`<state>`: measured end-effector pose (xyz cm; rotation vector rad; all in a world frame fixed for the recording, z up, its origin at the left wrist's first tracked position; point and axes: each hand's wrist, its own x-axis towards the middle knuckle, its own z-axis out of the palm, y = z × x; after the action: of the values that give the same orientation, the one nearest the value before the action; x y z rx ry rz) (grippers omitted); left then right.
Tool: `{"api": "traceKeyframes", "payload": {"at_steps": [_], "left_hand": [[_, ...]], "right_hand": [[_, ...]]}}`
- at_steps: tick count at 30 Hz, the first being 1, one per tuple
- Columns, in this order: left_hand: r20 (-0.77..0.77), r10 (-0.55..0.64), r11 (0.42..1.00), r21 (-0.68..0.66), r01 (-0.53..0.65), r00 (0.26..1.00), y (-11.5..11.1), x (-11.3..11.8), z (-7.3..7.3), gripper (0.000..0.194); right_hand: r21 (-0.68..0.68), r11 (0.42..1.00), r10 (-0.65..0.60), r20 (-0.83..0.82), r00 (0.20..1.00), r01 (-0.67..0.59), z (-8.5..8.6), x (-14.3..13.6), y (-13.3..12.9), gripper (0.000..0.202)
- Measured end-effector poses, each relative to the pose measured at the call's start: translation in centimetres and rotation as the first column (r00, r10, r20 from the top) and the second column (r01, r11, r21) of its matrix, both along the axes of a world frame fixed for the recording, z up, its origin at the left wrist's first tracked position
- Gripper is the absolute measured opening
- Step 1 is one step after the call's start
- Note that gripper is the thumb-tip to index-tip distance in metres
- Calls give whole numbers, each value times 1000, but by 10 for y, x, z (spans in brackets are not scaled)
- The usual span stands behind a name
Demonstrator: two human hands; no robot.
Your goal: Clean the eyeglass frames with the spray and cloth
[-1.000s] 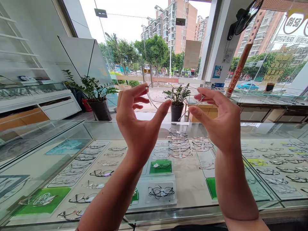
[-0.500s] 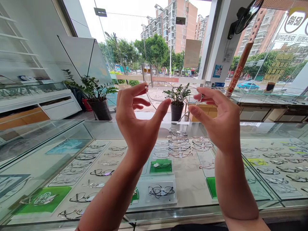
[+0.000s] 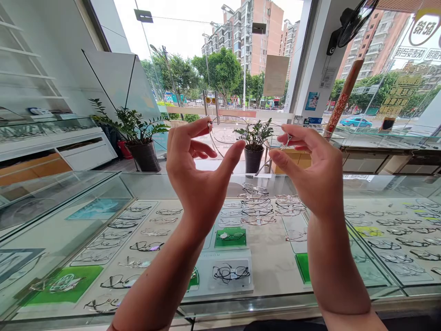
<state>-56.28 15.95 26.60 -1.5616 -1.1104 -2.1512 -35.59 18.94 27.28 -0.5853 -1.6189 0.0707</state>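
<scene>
Thin-rimmed eyeglasses are held up in front of me, above the glass display counter, and the view outside shows through their clear lenses. At their left end my left hand pinches the frame near the hinge, its thumb lying by the lower rim. My right hand grips the opposite end between thumb and fingers. One slim temple points down between the hands. Where each fingertip meets the thin frame is partly hidden.
Below, the glass display counter contains rows of eyeglasses and green display cards. Dark eyeglasses lie on a pale stand inside. Beyond it are a potted plant, another potted plant to the left and glass doors.
Almost nothing differs. Both hands keep the eyeglasses at the same height, and the view has shifted only very slightly.
</scene>
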Motion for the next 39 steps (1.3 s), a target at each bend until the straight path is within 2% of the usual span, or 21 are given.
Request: {"api": "traceKeyframes", "payload": {"at_steps": [6,14,23,28,34,39], "left_hand": [[-7,-9,1000,4,9,1000,0,-1,0,50],[-36,49,998,27,-48,998,2,-1,0,55],[-17,-2,1000,11,2,1000,0,-1,0,55],[-24,38,999,8,-38,999,-1,0,0,55],[-3,-32,999,28,32,999,0,-1,0,54],[9,-57,993,102,56,998,2,1,0,52]], "right_hand": [[2,1000,-7,5,1000,7,-1,0,0,46],[4,1000,-20,21,1000,20,0,-1,-1,45],[-9,1000,-28,4,1000,28,-1,-2,-1,48],[-29,999,-17,-8,1000,17,0,-4,-2,48],[-22,999,-28,-7,1000,28,-1,-5,-3,46],[-19,999,-46,-14,999,46,-1,-8,-2,45]]}}
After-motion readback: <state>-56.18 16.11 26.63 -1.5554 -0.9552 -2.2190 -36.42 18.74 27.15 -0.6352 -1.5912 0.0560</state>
